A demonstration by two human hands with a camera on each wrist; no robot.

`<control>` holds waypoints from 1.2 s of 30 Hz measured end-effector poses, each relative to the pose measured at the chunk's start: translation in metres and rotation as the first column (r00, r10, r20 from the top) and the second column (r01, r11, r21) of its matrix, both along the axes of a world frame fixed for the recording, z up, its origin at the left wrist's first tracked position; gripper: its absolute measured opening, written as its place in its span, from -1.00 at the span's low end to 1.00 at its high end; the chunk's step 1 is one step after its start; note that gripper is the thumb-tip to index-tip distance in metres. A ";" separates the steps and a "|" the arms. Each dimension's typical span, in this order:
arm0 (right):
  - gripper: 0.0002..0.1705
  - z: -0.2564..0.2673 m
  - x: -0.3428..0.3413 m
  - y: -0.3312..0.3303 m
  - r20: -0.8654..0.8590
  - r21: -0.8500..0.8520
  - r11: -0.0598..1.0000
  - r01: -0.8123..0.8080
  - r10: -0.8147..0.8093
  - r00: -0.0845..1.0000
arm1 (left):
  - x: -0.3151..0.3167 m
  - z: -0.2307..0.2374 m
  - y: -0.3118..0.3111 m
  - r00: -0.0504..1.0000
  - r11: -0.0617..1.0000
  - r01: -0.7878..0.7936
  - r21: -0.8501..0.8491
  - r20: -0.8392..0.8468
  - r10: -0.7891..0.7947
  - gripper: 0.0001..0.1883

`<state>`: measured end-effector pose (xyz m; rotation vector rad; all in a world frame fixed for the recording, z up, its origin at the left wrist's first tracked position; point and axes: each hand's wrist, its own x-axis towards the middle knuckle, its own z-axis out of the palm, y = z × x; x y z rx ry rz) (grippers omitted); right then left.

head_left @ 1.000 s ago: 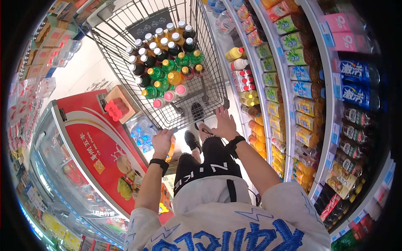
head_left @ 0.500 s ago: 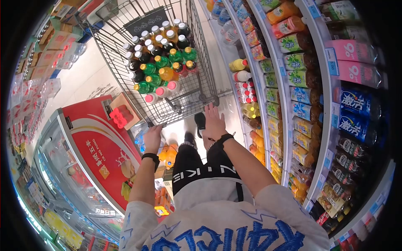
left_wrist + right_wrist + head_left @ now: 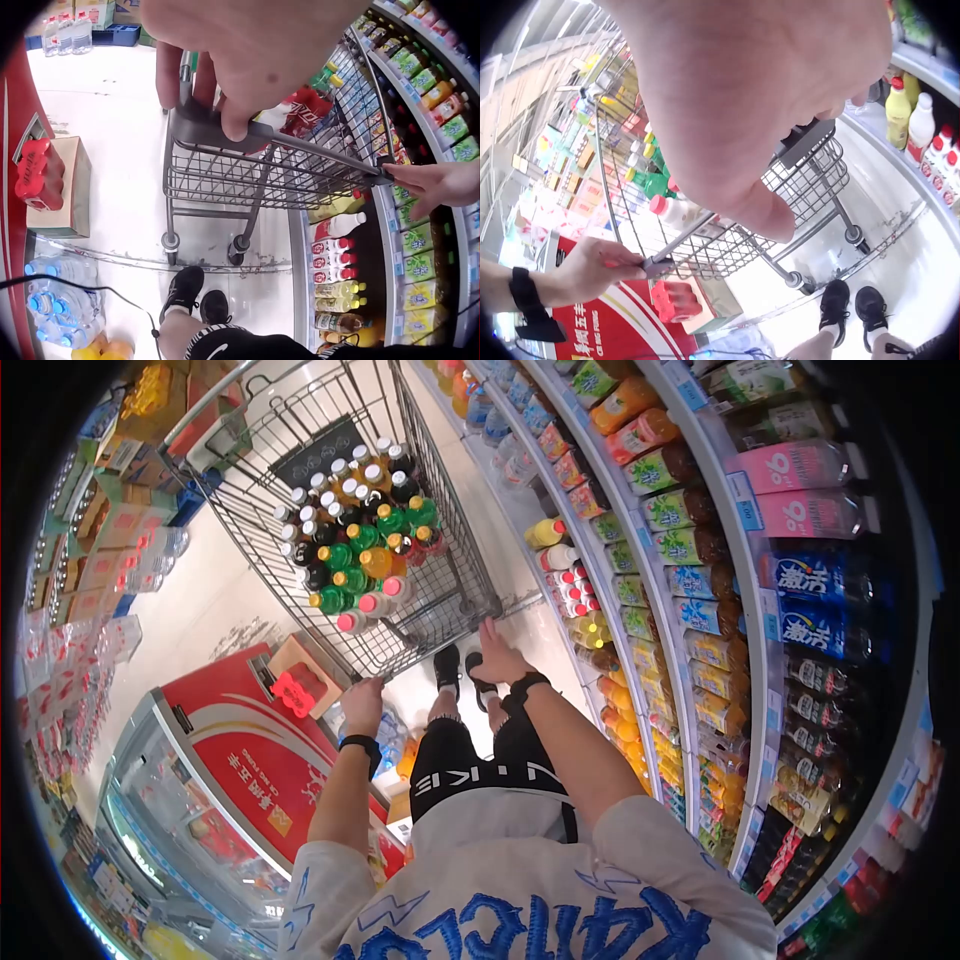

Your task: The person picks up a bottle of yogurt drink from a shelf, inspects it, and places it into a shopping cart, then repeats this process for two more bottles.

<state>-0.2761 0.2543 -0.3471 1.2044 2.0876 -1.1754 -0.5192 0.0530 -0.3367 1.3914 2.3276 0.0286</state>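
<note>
A wire shopping cart [image 3: 420, 575] holds several drink bottles with white, yellow and pink caps. My left hand [image 3: 361, 707] has its fingers curled round the grey left corner of the cart's push bar, seen close in the left wrist view [image 3: 247, 52]. At the right corner my right hand [image 3: 499, 663] lies with fingers fairly straight, touching the corner piece; in the left wrist view this hand [image 3: 442, 184] has its thumb apart. The right wrist view shows the bar [image 3: 686, 238] running between both hands.
Drink shelves [image 3: 640, 550] line the right side. A red-fronted freezer [image 3: 250, 750] stands at the left, with a red can pack [image 3: 299, 690] on a carton beside it. Bundled water bottles [image 3: 67, 300] lie on the floor. Cartons [image 3: 105, 560] are stacked at far left.
The cart and both hands have shifted left in the head view, and the feet have changed position. The left hand still grips the bar; the right hand stays at its corner.
</note>
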 end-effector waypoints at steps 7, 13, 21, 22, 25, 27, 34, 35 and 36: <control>0.14 0.060 0.082 -0.042 0.086 -0.160 0.896 0.415 -0.406 0.910 | -0.009 0.014 0.012 0.992 0.996 -0.047 -0.082 0.115 0.056 -0.80; -0.09 0.082 0.170 -0.099 0.026 -0.097 0.712 0.696 -0.697 0.717 | -0.011 0.011 0.013 0.990 0.993 -0.059 -0.103 0.118 0.071 -0.82; -0.34 0.138 0.187 -0.084 -0.305 -0.166 0.382 0.909 -0.896 0.322 | 0.015 0.051 0.067 0.948 0.907 0.317 -0.277 0.057 -0.314 -0.58; -0.35 0.146 0.189 -0.076 -0.361 -0.185 0.365 0.912 -0.889 0.282 | 0.024 0.054 0.075 0.940 0.915 0.342 -0.214 0.089 -0.331 -0.55; -0.40 0.197 0.197 -0.053 -0.482 -0.177 0.357 0.917 -0.844 0.236 | 0.067 0.082 0.117 0.876 0.854 0.476 -0.209 0.199 -0.440 -0.48; -0.42 0.221 0.210 -0.045 -0.597 -0.199 0.323 0.925 -0.789 0.147 | 0.097 0.080 0.141 0.777 0.795 0.602 -0.079 0.286 -0.561 -0.43; -0.60 0.340 0.286 -0.049 -0.844 -0.340 0.326 0.882 -0.520 -0.133 | 0.278 0.254 0.195 0.334 0.550 0.654 0.520 0.453 -0.826 -0.57; -0.63 0.358 0.298 -0.053 -0.857 -0.358 0.322 0.876 -0.486 -0.172 | 0.303 0.284 0.197 0.337 0.543 0.652 0.529 0.439 -0.833 -0.57; -0.66 0.383 0.309 -0.056 -0.889 -0.353 0.346 0.870 -0.413 -0.197 | 0.327 0.314 0.198 0.289 0.554 0.612 0.565 0.493 -0.821 -0.60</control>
